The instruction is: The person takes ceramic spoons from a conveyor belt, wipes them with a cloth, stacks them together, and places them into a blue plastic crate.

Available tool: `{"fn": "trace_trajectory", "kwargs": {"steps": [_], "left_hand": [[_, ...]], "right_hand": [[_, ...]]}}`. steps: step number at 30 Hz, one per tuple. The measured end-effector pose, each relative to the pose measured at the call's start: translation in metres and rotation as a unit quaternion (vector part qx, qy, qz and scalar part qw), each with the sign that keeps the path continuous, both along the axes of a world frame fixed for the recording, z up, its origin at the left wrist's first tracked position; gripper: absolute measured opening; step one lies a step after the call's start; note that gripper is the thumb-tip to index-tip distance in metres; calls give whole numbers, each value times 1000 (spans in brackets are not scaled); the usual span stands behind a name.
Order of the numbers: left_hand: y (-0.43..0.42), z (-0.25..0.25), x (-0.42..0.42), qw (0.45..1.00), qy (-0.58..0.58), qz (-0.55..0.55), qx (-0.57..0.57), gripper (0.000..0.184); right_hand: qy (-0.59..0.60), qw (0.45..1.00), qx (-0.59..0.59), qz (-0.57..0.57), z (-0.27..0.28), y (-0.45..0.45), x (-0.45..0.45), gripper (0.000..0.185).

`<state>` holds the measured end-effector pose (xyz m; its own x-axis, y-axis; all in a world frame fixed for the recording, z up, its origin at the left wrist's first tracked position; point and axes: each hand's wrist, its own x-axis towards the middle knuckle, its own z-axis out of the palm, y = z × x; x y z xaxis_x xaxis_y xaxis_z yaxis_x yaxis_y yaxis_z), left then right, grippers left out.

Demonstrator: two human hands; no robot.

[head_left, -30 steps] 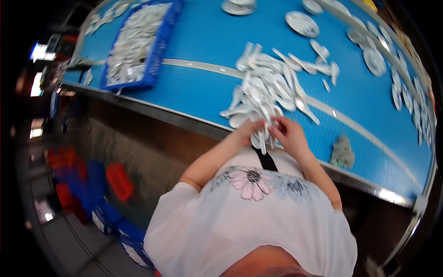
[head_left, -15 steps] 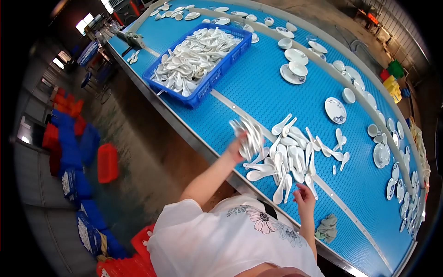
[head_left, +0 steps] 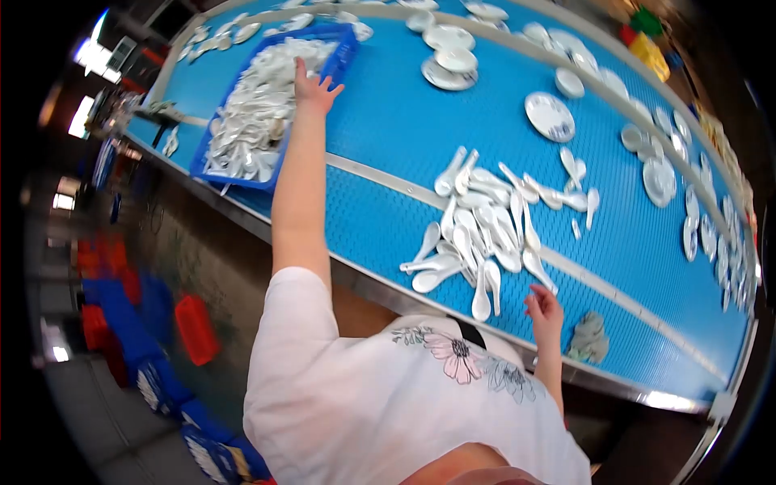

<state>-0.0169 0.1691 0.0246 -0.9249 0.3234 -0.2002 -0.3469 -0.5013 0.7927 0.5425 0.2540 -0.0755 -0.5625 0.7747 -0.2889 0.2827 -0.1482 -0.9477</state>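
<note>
My left hand (head_left: 318,90), fingers spread and holding nothing, is stretched out over the right side of a blue plastic basket (head_left: 346,50). White ceramic spoons (head_left: 257,105) fill that basket in a heap. My right hand (head_left: 546,310) hovers by the near edge of the blue table, its fingers loosely bent and apart, with nothing seen in them. Just up and left of it lies a loose pile of white spoons (head_left: 485,222), pointing various ways. A few more spoons (head_left: 572,166) lie beyond the pile.
A grey-green cloth (head_left: 590,338) lies right of my right hand. White plates (head_left: 550,117) and bowls (head_left: 569,82) stand across the far side of the blue table (head_left: 388,113), along a raised rail. A red crate (head_left: 196,329) sits on the floor at left.
My left hand has gone from the pile to the basket, and the bunch of spoons it held is no longer in it. My right hand stays near the pile. The view has shifted.
</note>
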Motion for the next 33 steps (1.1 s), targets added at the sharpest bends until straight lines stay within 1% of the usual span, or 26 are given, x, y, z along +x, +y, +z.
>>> {"fn": "trace_trajectory", "kwargs": {"steps": [2,3,4,6,7,8,9,10,12,13,15,16,18,19,20,21,22,23,24,25,26,28,29,30,32,33], "left_hand": [[14,-42,25,982,72,-148,-95,64],[19,-58,47,970,73,-201,-114,42],[24,-69,76,964,57,-229,-119,42],[28,-83,133,875,167,-337,-305,37],[29,-92,154,873,161,-350,-301,37],[29,-102,173,840,204,-398,-307,34],[29,-110,191,804,247,-442,-311,31],[30,-114,209,806,242,-445,-308,31],[33,-117,241,773,349,-441,-292,29],[35,-118,255,774,348,-440,-292,29],[41,-117,280,737,411,-440,-307,28],[45,-114,291,737,412,-438,-309,28],[56,-107,310,618,573,-413,-347,23],[67,-108,319,616,573,-413,-349,23],[82,-111,325,584,611,-392,-364,22],[96,-115,329,550,646,-370,-377,21],[111,-122,331,550,647,-368,-378,21],[126,-132,329,498,717,-344,-345,23],[139,-143,327,441,780,-318,-310,26],[147,-147,326,397,810,-316,-296,27],[151,-151,325,395,812,-313,-294,27],[154,-148,324,315,825,-340,-324,26],[153,-147,322,311,829,-333,-324,20],[153,-147,321,307,833,-333,-318,20],[150,-150,317,347,803,-362,-322,15],[151,-148,315,332,796,-371,-345,13]], "right_hand": [[-73,994,85,1,-12,8,18,20],[-110,984,141,-22,-7,13,26,20],[-147,968,200,-40,-2,21,36,21],[-226,917,314,-100,-5,39,67,24],[-238,914,311,-107,-8,49,81,24],[-303,849,414,-124,-14,58,95,25],[-359,769,511,-135,-19,64,109,25],[-365,767,511,-133,-27,68,122,25],[-432,815,377,-80,-43,72,139,28],[-432,815,378,-78,-47,74,140,28],[-382,861,321,-95,-51,80,138,30],[-379,863,321,-94,-52,83,131,30],[-217,944,187,-162,-54,86,108,29],[-181,950,195,-166,-52,85,93,32],[-179,950,194,-167,-53,84,79,32],[-126,961,191,-158,-53,85,65,34],[-73,968,189,-148,-53,85,54,35],[-69,968,192,-147,-52,85,44,35],[-81,961,226,-134,-52,85,36,36],[-93,953,259,-123,-52,85,30,38],[-91,953,262,-125,-53,84,25,38],[-162,866,467,-77,-59,79,23,34],[-172,865,465,-80,-62,74,24,31],[-173,864,465,-88,-64,73,26,31],[-164,885,428,-86,-68,72,28,28],[-164,884,427,-92,-69,75,30,28]]}}
